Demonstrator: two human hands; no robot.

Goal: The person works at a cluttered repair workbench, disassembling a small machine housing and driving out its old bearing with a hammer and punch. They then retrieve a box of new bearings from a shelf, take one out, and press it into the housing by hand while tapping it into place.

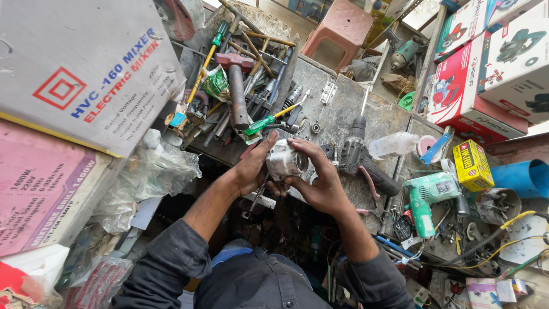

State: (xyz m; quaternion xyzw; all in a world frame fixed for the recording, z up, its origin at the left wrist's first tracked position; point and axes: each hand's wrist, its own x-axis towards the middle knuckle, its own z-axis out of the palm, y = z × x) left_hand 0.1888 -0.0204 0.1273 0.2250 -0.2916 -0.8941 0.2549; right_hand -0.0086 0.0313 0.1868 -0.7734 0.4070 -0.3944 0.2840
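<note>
Dark grey sleeves [171, 257] fill the nearest part of my view, running up to both bare forearms. My left hand [251, 169] is curled around the left side of a small silver-grey cast-metal housing [284, 161], thumb lying over its top. My right hand [320, 183] closes on its right side, fingers wrapped over the top edge and palm underneath. So both hands are shut on the same part, which is held in the air just in front of the grimy grey metal workbench [343, 109], above the dark gap below it.

Just right of the right hand lies a black cordless drill [357, 151] on the bench top. Further right: a green corded electric drill [426, 197], a small yellow cardboard box [472, 166], a clear plastic bottle [394, 144], and a blue plastic pipe end [526, 178].

Beyond the housing, a green-handled screwdriver [266, 122] and a rusty hammer with a red head [237, 86] lie in a heap of loose hand tools.

Left side: a large grey cardboard carton [86, 68], with crumpled clear plastic bags [151, 174] under it.

Far edge: a pink plastic stool [343, 28] and stacked red-and-white tool boxes [486, 63].
</note>
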